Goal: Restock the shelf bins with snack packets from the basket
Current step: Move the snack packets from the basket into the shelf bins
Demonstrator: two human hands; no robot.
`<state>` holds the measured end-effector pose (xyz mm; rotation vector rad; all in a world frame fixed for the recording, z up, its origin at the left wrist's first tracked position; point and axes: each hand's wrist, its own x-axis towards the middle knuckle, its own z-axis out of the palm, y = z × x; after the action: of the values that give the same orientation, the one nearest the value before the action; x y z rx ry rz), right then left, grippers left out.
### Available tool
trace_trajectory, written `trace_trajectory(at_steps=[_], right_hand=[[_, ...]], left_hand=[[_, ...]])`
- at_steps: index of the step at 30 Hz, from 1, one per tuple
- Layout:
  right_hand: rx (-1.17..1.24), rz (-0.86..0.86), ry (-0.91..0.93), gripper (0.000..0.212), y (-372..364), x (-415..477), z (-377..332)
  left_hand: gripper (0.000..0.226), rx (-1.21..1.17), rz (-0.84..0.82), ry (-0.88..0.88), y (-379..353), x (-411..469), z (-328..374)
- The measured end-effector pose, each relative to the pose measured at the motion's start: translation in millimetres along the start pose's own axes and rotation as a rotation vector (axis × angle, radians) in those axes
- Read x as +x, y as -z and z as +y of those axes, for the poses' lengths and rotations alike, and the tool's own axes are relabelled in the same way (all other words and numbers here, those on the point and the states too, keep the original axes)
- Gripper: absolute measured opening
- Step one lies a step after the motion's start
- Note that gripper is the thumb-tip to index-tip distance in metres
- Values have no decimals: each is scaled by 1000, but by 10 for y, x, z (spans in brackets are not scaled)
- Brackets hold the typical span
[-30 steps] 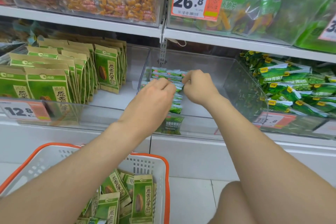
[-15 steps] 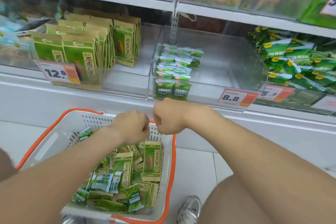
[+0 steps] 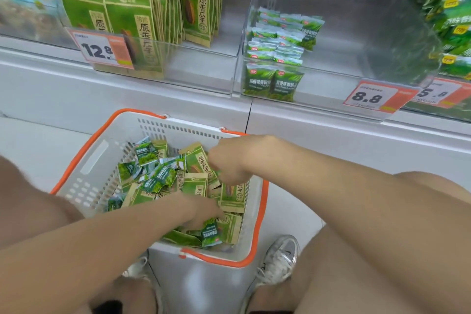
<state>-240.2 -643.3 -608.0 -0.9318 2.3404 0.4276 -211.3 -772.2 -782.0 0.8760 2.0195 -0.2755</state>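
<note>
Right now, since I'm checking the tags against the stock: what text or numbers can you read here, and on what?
"12.8": left price tag
"8.8": middle price tag
"5.8", possibly cut off at its left: right price tag
"原香瓜子": tall kraft packets behind the left tag
"蒜香味青豌豆": small green packets beside the middle tag
Fine print on all tags and the English on the small packets: too blurred to read.
</note>
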Motion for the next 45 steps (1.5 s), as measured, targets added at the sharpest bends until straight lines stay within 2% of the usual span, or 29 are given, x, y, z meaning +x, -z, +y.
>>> trace_trajectory(at_steps=[5,9,12,14,17,21,23,26,28,30,32,33,35,37,41,45], right_hand=[[-21,14,0,16,69,-15,3],[-34,22,-5,18,85,-30,5],[2,16,-3,11,76,-22,21],[21,14,-11,15,88,-37,47],[57,14,-48,15,158,-128,146],[128,57,-161,11,276,-239,357],[190,111,-264,22,337,-309,458],[412,180,-394,25,450,-465,630],[624,250,-413,22,510,-558,740],[788,383,-396,28,553,-615,848],[950,509,-383,31,592,-675,934],[985,554,-379,28,603,-704,976],[1007,604,-362,19,611,-783,1045],[1108,630,-332,22,620,-865,1088],[1292,660,-311,44,632,-954,1169],[1446,693,-271,64,622,-967,1287]], left_hand=[[72,155,10,-24,-164,76,72],[58,326,135,-57,-196,88,154],[49,336,184,-66,-170,110,124],[42,216,256,-35,-47,61,84],[39,-208,432,43,295,-86,24],[38,-691,806,98,836,-380,22],[43,-887,953,136,1034,-531,60],[54,-996,1197,180,1222,-750,161],[62,-1029,1329,188,1330,-883,213],[69,-1178,1362,128,1461,-1014,232],[72,-1418,1293,-61,1584,-1134,230],[70,-1491,1253,-140,1633,-1189,214],[53,-1474,1208,-219,1723,-1300,199],[37,-1430,1213,-250,1780,-1340,189],[42,-1538,1248,-246,1870,-1299,209],[34,-1584,1327,-232,2025,-1287,237]])
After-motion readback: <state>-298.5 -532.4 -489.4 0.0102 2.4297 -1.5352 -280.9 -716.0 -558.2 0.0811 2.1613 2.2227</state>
